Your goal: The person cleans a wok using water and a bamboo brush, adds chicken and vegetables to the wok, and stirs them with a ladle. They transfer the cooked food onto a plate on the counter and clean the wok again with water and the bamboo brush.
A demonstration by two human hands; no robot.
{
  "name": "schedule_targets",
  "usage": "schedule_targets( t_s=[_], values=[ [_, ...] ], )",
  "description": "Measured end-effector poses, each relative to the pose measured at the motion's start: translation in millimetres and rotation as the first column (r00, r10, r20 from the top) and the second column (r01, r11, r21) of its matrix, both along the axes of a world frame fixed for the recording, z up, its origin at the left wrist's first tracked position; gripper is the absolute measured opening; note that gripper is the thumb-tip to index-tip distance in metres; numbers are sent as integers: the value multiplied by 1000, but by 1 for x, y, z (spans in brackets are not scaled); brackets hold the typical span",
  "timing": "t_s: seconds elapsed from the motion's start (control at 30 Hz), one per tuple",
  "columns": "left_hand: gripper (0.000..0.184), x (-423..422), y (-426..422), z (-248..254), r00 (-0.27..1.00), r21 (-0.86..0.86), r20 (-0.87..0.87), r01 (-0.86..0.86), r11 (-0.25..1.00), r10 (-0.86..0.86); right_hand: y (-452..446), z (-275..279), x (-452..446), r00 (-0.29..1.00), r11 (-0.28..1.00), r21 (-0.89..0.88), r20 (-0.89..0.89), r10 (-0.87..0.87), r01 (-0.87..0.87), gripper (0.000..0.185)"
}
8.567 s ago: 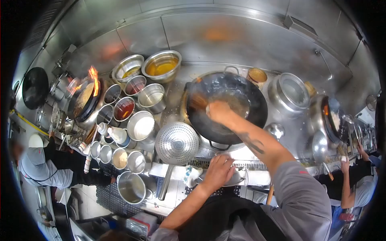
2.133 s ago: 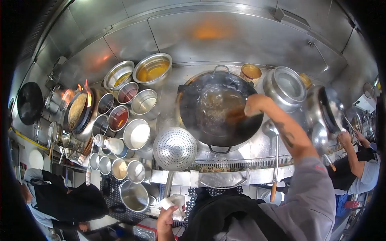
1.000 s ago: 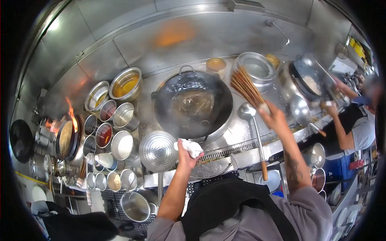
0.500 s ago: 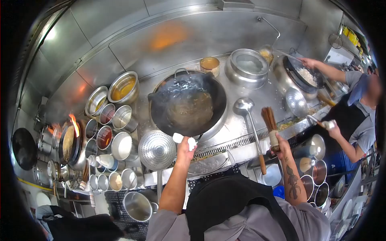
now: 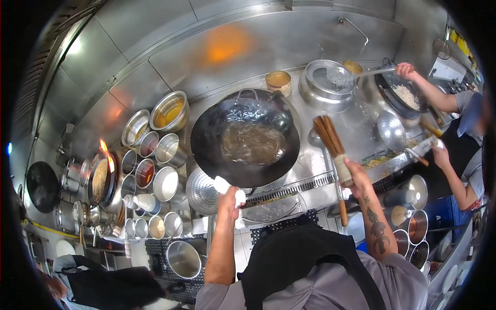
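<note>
A white folded cloth (image 5: pixel 221 185) is gripped in my left hand (image 5: pixel 228 202) at the near edge of a large black wok (image 5: pixel 207 124). Brownish, rippling water (image 5: pixel 253 144) lies in the wok, with steam above it. My right hand (image 5: pixel 357 178) is closed around the wrapped handle of a bamboo wok brush (image 5: pixel 330 137), its bristles pointing up and left, to the right of the wok. Under the brush rests a ladle with a wooden handle (image 5: pixel 343 212). Just left of the cloth lies a perforated strainer (image 5: pixel 200 191), partly hidden by the wok.
On the left stand several steel containers (image 5: pixel 166 183) and an oil bowl (image 5: pixel 170 111). Flame rises beside another pan (image 5: pixel 101 181). A co-worker (image 5: pixel 460 139) at right holds a ladle over a steel pot (image 5: pixel 328 93). Another person (image 5: pixel 108 281) is at lower left.
The wok has shifted toward me and left on the stove, with my left hand and cloth. My right hand has brought the brush left, nearer the wok. The co-worker's ladle has moved over the pot.
</note>
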State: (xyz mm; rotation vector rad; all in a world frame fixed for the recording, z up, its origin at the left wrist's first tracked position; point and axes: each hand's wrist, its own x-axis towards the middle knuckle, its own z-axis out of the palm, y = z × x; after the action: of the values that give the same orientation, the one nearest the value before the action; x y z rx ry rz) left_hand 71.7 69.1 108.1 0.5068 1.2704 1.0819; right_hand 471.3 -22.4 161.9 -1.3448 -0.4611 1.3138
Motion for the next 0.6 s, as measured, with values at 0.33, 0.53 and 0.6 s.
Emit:
schedule_targets(
  t_s=[0.33,0.53,0.6],
  values=[
    [14,32,-3,69,954,137,-300,47,989,-4,44,5,-75,890,892,44,-71,451,-449,49],
    [27,69,-1,105,885,211,-458,22,977,78,82,-7,-124,767,767,42,-19,641,-640,45],
    [31,78,3,108,889,389,-439,57,919,131,98,-5,-134,763,763,30,43,645,-646,43]
  ],
)
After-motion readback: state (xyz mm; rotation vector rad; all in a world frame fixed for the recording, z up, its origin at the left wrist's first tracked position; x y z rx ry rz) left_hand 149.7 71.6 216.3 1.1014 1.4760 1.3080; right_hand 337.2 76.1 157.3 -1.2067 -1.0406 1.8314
